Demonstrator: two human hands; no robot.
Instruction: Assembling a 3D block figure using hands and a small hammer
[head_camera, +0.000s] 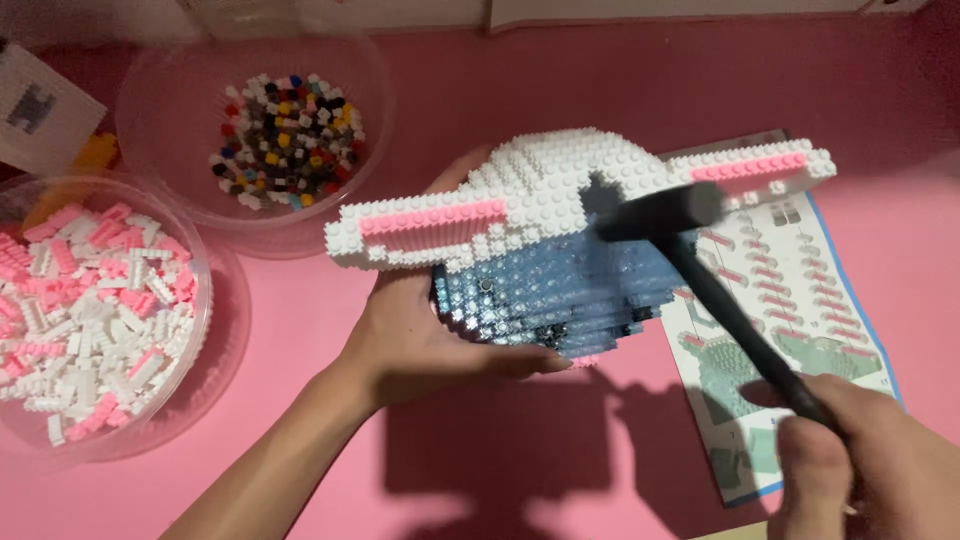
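Left hand (420, 335): I see its grip cupping the white, pink and blue brick-built rabbit-eared model (560, 225) from below-left.
Right hand (865, 460): grip closed on small black hammer (700, 270).
Axis: handle slants up-left; head touches model's top right.

Pink tabletop (560, 80) under strong light (dark shadows cast across it)

Light's bright, from above; hard shadow on pink table (500, 450) below the hands. Hammer (700, 270) motion-blurred, corners dim.
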